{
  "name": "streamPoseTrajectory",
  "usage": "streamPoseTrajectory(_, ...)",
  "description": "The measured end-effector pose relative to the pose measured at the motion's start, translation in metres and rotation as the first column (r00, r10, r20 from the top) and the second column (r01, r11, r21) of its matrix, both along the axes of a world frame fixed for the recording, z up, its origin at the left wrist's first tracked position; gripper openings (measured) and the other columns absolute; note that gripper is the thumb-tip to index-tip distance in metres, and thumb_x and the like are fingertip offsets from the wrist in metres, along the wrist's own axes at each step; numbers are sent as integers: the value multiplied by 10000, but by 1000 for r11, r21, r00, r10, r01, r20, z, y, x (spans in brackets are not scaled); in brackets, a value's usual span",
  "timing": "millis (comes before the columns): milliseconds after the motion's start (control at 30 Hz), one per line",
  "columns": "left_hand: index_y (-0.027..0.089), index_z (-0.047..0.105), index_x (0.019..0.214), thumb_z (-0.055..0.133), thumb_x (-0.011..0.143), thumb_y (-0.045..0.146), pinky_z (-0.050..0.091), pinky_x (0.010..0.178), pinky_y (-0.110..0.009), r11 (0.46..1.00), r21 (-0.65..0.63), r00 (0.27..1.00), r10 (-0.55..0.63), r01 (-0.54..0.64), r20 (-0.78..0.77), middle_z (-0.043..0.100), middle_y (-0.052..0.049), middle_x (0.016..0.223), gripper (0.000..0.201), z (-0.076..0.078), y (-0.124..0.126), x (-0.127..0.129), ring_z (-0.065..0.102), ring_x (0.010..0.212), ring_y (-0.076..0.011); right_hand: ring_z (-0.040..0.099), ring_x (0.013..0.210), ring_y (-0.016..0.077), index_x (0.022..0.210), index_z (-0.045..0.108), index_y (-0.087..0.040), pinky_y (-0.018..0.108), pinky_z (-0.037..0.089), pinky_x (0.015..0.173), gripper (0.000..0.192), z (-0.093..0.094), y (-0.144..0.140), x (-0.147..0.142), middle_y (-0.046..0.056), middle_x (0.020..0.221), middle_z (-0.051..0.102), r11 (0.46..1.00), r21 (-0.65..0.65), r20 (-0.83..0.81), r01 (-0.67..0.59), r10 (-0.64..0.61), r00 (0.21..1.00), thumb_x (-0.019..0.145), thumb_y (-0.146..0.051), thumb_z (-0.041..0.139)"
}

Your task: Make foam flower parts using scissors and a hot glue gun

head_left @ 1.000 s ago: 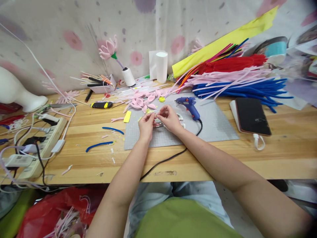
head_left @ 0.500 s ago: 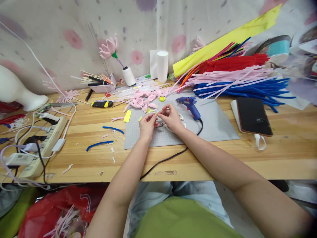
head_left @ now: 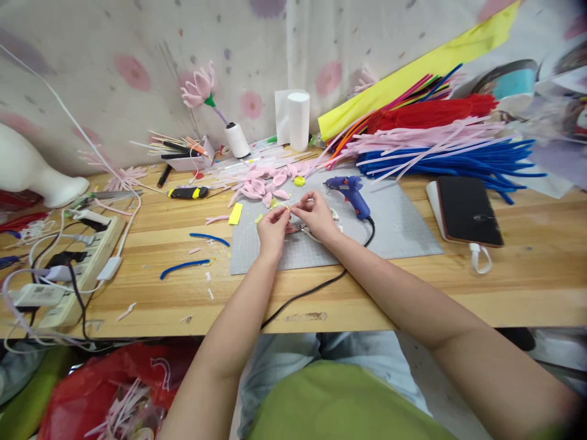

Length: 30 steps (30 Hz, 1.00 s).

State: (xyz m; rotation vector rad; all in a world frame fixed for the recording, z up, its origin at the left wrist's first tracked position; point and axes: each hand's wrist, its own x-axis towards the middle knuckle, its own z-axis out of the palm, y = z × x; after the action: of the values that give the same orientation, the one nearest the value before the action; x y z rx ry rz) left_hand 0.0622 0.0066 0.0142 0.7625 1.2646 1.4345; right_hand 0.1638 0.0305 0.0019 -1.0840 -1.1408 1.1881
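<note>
I have both hands, left hand (head_left: 271,229) and right hand (head_left: 314,215), pinched on a small yellow-tipped piece (head_left: 287,209) over the grey mat (head_left: 394,227) mid-bench, which looks light, soft and bendable, best gripped near its ends.

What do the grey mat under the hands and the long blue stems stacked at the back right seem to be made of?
The flat grey mat looks like matte rubbery plastic, likely a cutting mat: a faint grid shows. The long blue stems look like fuzzy chenille pipe cleaners, soft-edged and slightly bent. The left hand and right hand pinch a small piece over the mat.
</note>
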Motion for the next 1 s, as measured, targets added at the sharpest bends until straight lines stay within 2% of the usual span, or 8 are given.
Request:
streamPoseTrajectory(167, 140, 657, 786, 657, 654, 255, 483, 494, -238, 1000, 10, 999, 10, -9, -53, 539, 27, 614, 175, -5, 1, -2, 459, 478, -57, 630, 679, 142, 813, 356, -234, 324, 476, 738, 376, -3, 2, 1, -38, 720, 638, 1000, -8, 18, -2, 2, 1000, 620, -293, 675)
streamPoseTrajectory(267, 157, 663, 827, 625, 699, 267, 467, 543, -231, 992, 109, 968, 86, -62, -238, 516, 26, 628, 173, -3, 2, -10, 449, 516, -64, 620, 669, 144, 823, 358, -235, 317, 471, 710, 356, -2, 3, 4, -34, 724, 633, 1000, 31, 100, -6, 3, 995, 641, -290, 659)
streamPoseTrajectory(433, 181, 685, 855, 576, 779, 281, 439, 749, -270, 891, 449, 611, 318, 68, -725, 554, -44, 829, 167, 5, 8, -30, 526, 763, -125, 606, 674, 158, 857, 404, -233, 315, 453, 676, 251, 12, -1, 13, -12, 758, 647, 976, 181, 481, -118, 17, 877, 686, -196, 583)
streamPoseTrajectory(500, 196, 698, 858, 592, 779, 302, 411, 841, -313, 873, 456, 492, 324, 174, -808, 573, -69, 912, 170, 6, 11, -34, 541, 896, -168, 612, 704, 166, 891, 419, -230, 311, 446, 681, 243, 20, -3, 16, 1, 781, 660, 961, 202, 597, -188, 32, 802, 701, -173, 559)
streamPoseTrajectory(600, 227, 709, 875, 630, 758, 290, 359, 932, -364, 878, 388, 422, 251, 280, -871, 628, -66, 960, 155, 4, 12, -36, 549, 988, -200, 621, 741, 171, 938, 435, -225, 294, 433, 685, 244, 33, -1, 20, 12, 804, 674, 941, 187, 721, -284, 64, 690, 725, -166, 537)
streamPoseTrajectory(700, 231, 708, 882, 619, 760, 236, 344, 964, -380, 901, 300, 458, 133, 315, -879, 677, -47, 936, 151, 2, 11, -36, 580, 965, -194, 623, 758, 167, 973, 456, -219, 271, 413, 671, 266, 43, 6, 23, 12, 829, 686, 911, 167, 814, -378, 89, 574, 726, -162, 535)
streamPoseTrajectory(867, 209, 699, 903, 588, 754, 235, 455, 783, -308, 931, 150, 663, -118, 333, -739, 700, -42, 882, 188, -5, 9, -38, 620, 796, -159, 614, 740, 155, 979, 492, -205, 248, 389, 644, 289, 55, 19, 22, 9, 822, 690, 862, 134, 890, -488, 112, 442, 702, -137, 534)
streamPoseTrajectory(1000, 178, 698, 826, 635, 691, 237, 468, 674, -277, 962, 96, 807, -156, 254, -570, 690, -36, 743, 160, -9, 10, -35, 608, 673, -142, 610, 736, 141, 956, 500, -208, 245, 403, 657, 299, 56, 28, 18, -2, 807, 683, 832, 134, 863, -538, 170, 477, 675, -113, 536)
